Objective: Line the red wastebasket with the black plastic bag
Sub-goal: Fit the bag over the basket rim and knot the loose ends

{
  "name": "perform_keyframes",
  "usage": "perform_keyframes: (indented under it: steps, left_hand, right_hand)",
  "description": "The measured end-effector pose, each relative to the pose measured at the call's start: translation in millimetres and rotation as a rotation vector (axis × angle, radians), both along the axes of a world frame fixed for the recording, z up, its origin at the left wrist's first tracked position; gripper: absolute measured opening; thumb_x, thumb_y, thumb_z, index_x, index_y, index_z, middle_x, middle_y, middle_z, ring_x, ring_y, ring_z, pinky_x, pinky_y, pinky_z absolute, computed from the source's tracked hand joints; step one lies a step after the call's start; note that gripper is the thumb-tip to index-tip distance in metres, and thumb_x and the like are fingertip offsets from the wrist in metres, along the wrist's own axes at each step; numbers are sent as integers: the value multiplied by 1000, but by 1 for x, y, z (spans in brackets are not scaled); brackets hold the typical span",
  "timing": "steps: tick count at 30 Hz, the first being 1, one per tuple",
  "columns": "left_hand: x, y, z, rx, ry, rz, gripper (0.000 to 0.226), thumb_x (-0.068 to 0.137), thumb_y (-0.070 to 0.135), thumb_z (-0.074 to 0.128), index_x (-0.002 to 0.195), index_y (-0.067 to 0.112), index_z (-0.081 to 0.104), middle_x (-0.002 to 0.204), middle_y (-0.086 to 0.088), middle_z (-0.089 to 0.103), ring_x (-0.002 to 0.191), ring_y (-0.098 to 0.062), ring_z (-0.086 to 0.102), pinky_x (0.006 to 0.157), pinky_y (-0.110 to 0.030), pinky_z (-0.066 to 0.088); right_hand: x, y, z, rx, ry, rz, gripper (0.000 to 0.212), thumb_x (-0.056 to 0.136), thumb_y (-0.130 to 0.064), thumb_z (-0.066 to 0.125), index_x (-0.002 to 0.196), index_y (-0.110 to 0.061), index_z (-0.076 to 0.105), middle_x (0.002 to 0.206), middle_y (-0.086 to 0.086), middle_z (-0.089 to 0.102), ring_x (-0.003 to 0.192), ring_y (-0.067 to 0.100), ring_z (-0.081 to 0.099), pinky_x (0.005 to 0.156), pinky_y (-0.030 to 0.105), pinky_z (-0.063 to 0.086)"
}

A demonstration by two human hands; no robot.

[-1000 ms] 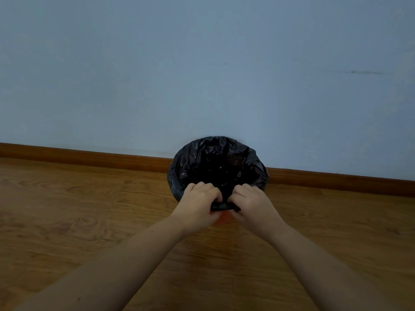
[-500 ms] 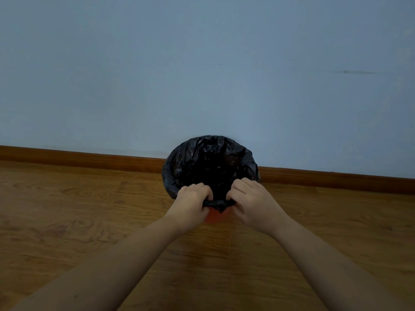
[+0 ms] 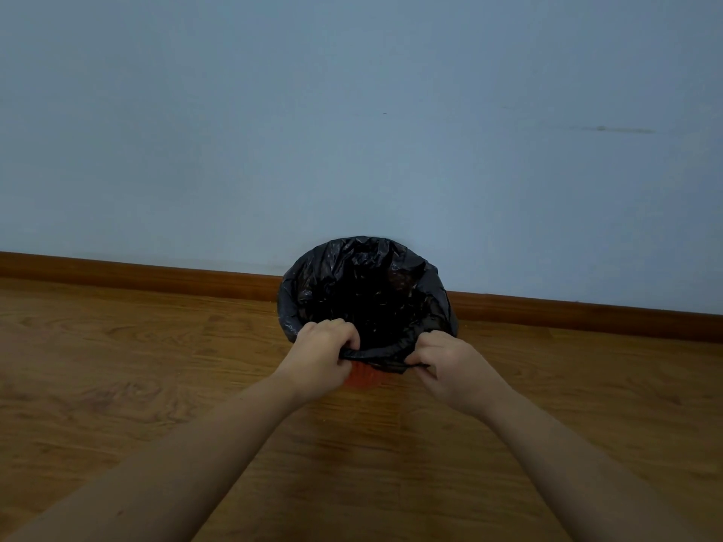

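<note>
Black bag (image 3: pixel 364 291) is already sitting inside the basket (image 3: pixel 364 379), against the wall (image 3: pixel 352 131), draped over most of its rim. Left hand (image 3: pixel 321 356) and right hand (image 3: pixel 450 369) are both pinching the near edge, still rolled, leaving red showing below.

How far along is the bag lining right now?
Done: the black plastic bag sits inside the red wastebasket, folded over its far and side rim. In hand: left hand and right hand grip the near edge. Left: cuffing that edge over the rim.

Both hands (image 3: pixel 385 357) clenched (knuckles up) — apart.
</note>
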State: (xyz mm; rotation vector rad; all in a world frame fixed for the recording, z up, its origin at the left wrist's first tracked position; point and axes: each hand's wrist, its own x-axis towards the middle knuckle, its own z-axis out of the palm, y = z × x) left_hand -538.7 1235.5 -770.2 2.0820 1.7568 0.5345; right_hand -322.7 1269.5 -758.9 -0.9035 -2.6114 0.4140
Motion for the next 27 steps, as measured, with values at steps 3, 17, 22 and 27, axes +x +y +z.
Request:
perform_keyframes:
  steps: [3, 17, 22, 27]
  left_hand:
    - [0, 0, 0, 1, 2, 0, 26, 73, 3, 55, 78, 27, 45, 84, 7, 51, 81, -12, 45, 83, -27, 30]
    - [-6, -9, 5, 17, 65, -13, 26, 73, 4, 54, 79, 28, 45, 84, 10, 48, 81, -11, 44, 87, -27, 29]
    - [-2, -10, 6, 68, 113, -14, 22, 75, 19, 57, 96, 22, 52, 95, 6, 53, 91, -13, 44, 88, -26, 29]
    - [17, -8, 9, 137, 156, -76, 19, 79, 21, 55, 97, 20, 52, 93, 6, 49, 91, -14, 41, 82, -24, 25]
  right_hand:
    - [0, -2, 5, -5, 41, 12, 5, 81, -12, 65, 79, -9, 69, 72, 2, 61, 69, 15, 54, 60, 31, 51]
    - [-22, 13, 1, 37, -141, -60, 16, 83, -23, 60, 98, -17, 64, 93, 0, 58, 91, 17, 51, 83, 27, 32]
    - [-31, 6, 3, 64, -54, -93, 7, 79, -20, 65, 82, -14, 64, 80, 0, 60, 77, 17, 53, 71, 26, 34]
    - [-38, -1, 7, 93, -2, -60, 12, 77, -16, 66, 78, -10, 56, 76, 4, 57, 70, 20, 51, 63, 30, 41]
